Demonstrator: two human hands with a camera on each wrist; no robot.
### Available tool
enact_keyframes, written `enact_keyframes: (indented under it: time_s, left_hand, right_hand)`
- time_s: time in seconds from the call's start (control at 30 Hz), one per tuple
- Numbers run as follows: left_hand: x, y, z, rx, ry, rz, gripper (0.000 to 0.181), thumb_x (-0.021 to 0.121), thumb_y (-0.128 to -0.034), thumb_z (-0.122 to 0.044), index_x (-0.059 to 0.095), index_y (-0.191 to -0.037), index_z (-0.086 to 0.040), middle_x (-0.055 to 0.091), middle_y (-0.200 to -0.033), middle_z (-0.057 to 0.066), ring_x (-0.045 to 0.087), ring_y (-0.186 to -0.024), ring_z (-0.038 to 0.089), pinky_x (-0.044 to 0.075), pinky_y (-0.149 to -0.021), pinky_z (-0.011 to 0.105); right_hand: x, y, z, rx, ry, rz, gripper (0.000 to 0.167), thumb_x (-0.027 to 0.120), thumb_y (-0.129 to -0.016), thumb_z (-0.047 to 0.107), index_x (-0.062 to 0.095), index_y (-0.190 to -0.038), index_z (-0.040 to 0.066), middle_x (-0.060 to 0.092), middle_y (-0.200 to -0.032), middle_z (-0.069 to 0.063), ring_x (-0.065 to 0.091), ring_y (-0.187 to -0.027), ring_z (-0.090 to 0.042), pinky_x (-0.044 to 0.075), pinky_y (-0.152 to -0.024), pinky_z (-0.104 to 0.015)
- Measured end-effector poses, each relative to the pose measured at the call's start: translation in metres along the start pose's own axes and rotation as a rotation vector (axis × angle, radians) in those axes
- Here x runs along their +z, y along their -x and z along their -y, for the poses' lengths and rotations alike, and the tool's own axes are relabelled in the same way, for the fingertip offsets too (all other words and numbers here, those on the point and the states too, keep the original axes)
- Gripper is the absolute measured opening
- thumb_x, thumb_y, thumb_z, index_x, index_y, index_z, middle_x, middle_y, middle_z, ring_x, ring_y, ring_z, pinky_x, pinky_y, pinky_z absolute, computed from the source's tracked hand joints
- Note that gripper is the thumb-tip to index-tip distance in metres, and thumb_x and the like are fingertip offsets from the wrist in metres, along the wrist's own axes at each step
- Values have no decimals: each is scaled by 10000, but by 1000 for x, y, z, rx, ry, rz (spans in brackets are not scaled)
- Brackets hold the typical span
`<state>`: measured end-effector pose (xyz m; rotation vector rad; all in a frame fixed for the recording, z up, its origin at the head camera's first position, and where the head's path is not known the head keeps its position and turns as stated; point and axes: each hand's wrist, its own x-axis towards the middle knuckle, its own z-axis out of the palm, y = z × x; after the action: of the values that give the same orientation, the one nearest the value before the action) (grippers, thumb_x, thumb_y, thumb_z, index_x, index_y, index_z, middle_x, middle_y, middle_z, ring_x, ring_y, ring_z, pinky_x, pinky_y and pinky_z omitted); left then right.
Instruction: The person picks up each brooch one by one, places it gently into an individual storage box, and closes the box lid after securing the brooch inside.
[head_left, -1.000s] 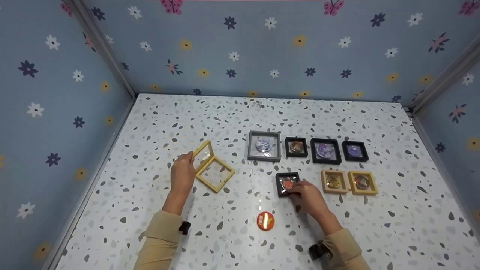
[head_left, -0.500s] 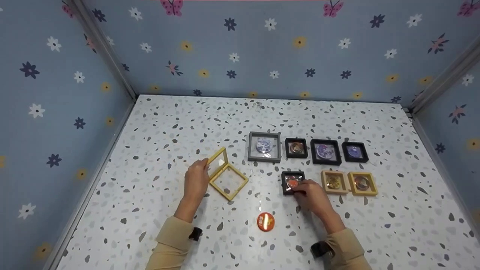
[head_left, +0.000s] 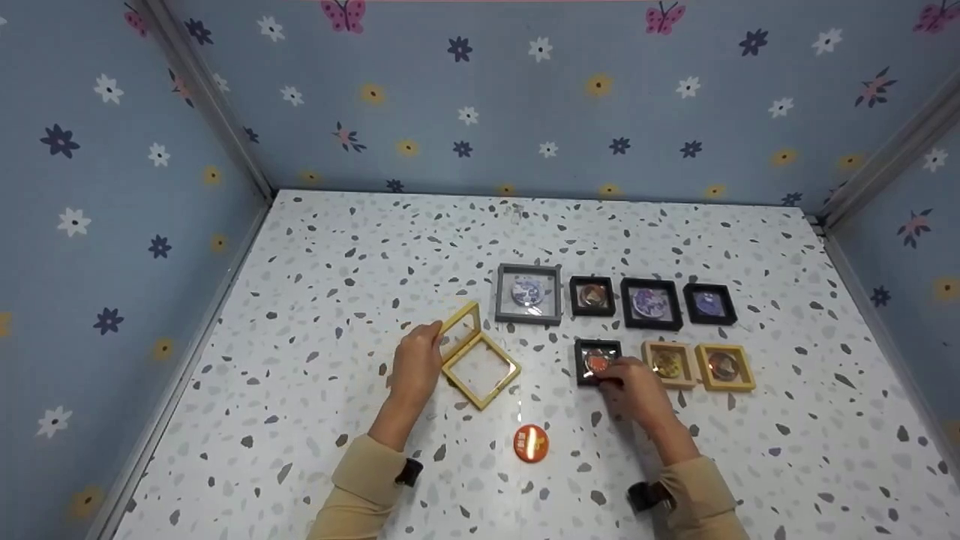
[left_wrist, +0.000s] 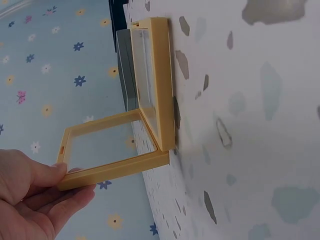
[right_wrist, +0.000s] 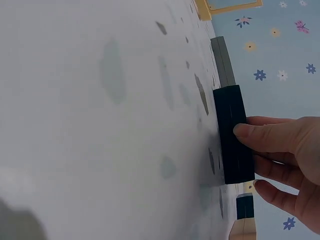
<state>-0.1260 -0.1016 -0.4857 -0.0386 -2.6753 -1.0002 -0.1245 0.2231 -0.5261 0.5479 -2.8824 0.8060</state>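
My left hand (head_left: pixel 417 364) pinches the raised half of a hinged yellow display frame (head_left: pixel 501 388), whose other half lies flat on the table. In the left wrist view the thumb and fingers hold the edge of this frame (left_wrist: pixel 162 85), and nothing shows behind its clear film. My right hand (head_left: pixel 637 386) grips a small black display frame (head_left: pixel 580 364) with a round orange piece inside. Thumb and fingers clasp the black frame (right_wrist: pixel 231 135) at its sides in the right wrist view. An orange round badge (head_left: pixel 532 443) lies between the two forearms, touched by neither hand.
A back row holds a grey frame (head_left: pixel 529 319) and several black ones, among them a larger black frame (head_left: pixel 626 304), each with a round piece inside. Right of my right hand sit a beige frame (head_left: pixel 667 384) and a filled yellow frame (head_left: pixel 725 388). Patterned walls (head_left: pixel 480 112) bound the table.
My left hand has slid the opened yellow frame to the right and slightly nearer. The right hand has shifted the black frame rightward, close to the beige one. The loose badge stays put.
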Motion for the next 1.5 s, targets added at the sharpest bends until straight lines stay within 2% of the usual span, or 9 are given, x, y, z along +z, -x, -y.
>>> enact_keyframes:
  time_s: [0.33, 0.6, 0.77, 0.97, 1.1, 1.27, 1.4, 1.5]
  left_hand:
    - [9, 7, -11, -24, 3, 50, 238, 554, -853, -27, 598, -1080, 34, 620, -995, 140, 582, -955, 255, 463, -813, 322]
    - [13, 11, -16, 19, 26, 50, 229, 553, -852, -23, 601, -1067, 40, 625, -982, 137, 589, -939, 251, 467, -802, 329]
    - [14, 13, -17, 36, 46, 57, 230, 555, -852, -29, 599, -1065, 46, 622, -981, 142, 589, -933, 257, 471, -792, 322]
    - [16, 16, -20, 36, 23, 58, 238, 560, -851, -39, 598, -1070, 45, 621, -989, 143, 589, -933, 259, 470, -794, 326]
    - [17, 16, -20, 51, 16, 46, 234, 563, -848, -36, 601, -1064, 47, 623, -979, 144, 592, -927, 256, 472, -791, 324]
    - [19, 17, -20, 78, 7, 26, 223, 565, -845, -30, 606, -1048, 54, 627, -952, 144, 600, -903, 256, 476, -779, 322]
    - [19, 17, -21, 69, -5, 33, 230, 558, -852, -37, 601, -1061, 48, 625, -967, 139, 598, -918, 249, 474, -787, 311]
    - [19, 17, -21, 60, -8, 40, 232, 552, -855, -35, 597, -1068, 45, 622, -979, 141, 595, -927, 248, 471, -794, 308]
  right_hand:
    - [-5, 1, -4, 36, -10, 23, 182, 703, -694, -6, 698, -869, 42, 622, -898, -119, 570, -848, -289, 448, -782, -420]
    - [-6, 1, -6, 41, -6, 27, 174, 697, -708, 2, 697, -875, 49, 621, -900, -106, 571, -849, -275, 449, -783, -413]
    - [-8, 4, -3, 45, -24, -1, 189, 705, -707, 20, 688, -892, 53, 618, -923, -111, 570, -865, -277, 445, -797, -418]
    - [-7, 6, 9, -43, -89, -91, 181, 734, -694, 54, 680, -866, 35, 610, -873, -75, 575, -821, -229, 465, -747, -375]
    - [-3, 8, 21, -95, -126, -109, 182, 739, -698, 74, 677, -865, 40, 613, -860, -30, 584, -814, -183, 475, -717, -333]
    - [4, 14, 38, -141, -144, -44, 209, 723, -726, 126, 665, -908, 40, 617, -884, -11, 591, -823, -189, 479, -712, -316]
    - [12, 19, 49, -193, -163, 20, 228, 705, -751, 167, 657, -929, 32, 603, -885, -14, 587, -794, -199, 482, -688, -299]
    - [16, 22, 54, -202, -169, 69, 241, 694, -764, 197, 654, -942, 39, 600, -901, -16, 582, -803, -189, 479, -691, -297]
